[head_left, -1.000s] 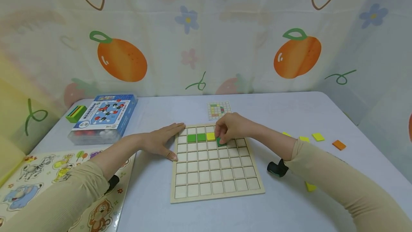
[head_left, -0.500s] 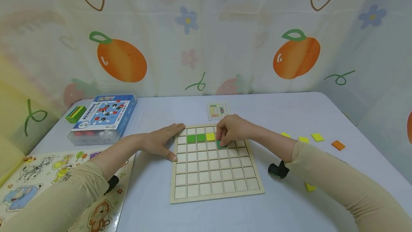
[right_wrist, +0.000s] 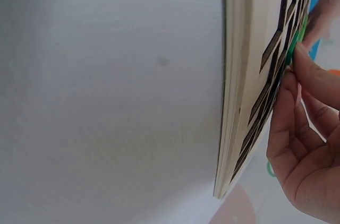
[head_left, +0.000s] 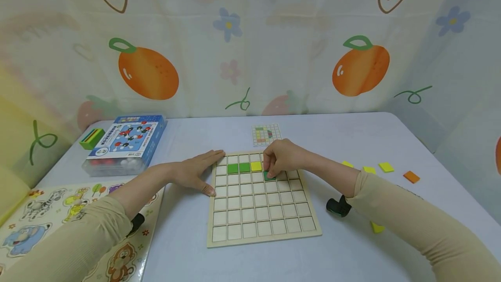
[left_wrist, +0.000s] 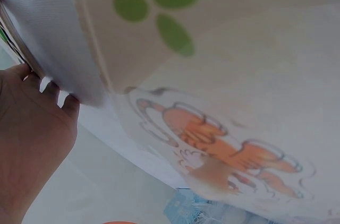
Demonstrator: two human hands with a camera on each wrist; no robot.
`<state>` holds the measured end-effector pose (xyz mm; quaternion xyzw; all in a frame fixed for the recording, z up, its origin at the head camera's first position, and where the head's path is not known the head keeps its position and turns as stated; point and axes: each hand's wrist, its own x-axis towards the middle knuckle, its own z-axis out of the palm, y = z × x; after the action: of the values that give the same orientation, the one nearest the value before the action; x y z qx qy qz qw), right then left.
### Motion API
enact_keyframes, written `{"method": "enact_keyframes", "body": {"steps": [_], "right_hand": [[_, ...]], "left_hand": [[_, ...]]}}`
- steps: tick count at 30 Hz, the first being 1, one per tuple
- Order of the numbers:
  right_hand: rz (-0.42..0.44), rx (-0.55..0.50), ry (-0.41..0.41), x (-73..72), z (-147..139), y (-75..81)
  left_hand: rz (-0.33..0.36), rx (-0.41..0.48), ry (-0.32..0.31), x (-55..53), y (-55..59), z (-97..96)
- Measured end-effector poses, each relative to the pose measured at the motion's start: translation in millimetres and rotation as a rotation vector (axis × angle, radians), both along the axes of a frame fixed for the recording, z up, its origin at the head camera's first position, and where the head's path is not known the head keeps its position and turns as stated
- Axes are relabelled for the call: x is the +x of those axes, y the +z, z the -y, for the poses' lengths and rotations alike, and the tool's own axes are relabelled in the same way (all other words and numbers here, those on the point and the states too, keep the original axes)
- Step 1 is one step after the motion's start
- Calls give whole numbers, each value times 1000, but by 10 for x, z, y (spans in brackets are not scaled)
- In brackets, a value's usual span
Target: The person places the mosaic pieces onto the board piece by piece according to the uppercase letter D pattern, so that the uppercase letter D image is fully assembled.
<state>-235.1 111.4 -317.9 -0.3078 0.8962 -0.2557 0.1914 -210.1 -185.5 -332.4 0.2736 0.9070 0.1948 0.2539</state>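
A square wooden grid board (head_left: 260, 212) lies on the white table in the head view. Two green tiles (head_left: 238, 168) and a yellow tile (head_left: 256, 166) sit side by side in one of its far rows. My right hand (head_left: 285, 156) pinches a dark green tile (head_left: 269, 176) right at a cell just nearer than that row and to the right. The right wrist view shows thumb and fingertip at this tile (right_wrist: 291, 50), low over the grid. My left hand (head_left: 193, 172) lies with fingers extended along the board's left edge, its fingertips and thumb at the frame.
Behind the board lies a small printed grid card (head_left: 266, 134). Several yellow tiles (head_left: 386, 167) and an orange tile (head_left: 412, 176) are scattered at the right. At the left are a blue model box (head_left: 129, 142), a green block stack (head_left: 92, 139) and an animal picture board (head_left: 129, 256).
My right hand and the dark green tile have shifted very slightly right and nearer over the grid. The left hand stays at the board's edge.
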Motion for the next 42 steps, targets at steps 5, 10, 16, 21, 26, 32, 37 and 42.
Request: {"method": "enact_keyframes", "body": {"steps": [5,10,16,21,26,32,37,42], "right_hand": [[-4,-9,18,-21,-67,12],[-31,16,3,-77,-192,38],[13,8,-21,-177,-397,68],[43,-5,-26,-266,-596,45],[38,12,-43,-337,-774,37],[56,58,-35,-397,-974,12],[114,78,-35,-426,-1093,34],[216,91,-48,-457,-1178,72]], "left_hand": [[-6,-10,-4,-5,-6,-3],[-7,-11,-7,-15,-9,-3],[-5,-23,6,-9,-3,-8],[1,-24,7,0,2,-11],[-1,-30,11,2,-1,-11],[-2,-30,11,-1,-18,-5],[-3,-20,1,-5,-24,3],[-11,-7,-7,-12,-20,9]]}}
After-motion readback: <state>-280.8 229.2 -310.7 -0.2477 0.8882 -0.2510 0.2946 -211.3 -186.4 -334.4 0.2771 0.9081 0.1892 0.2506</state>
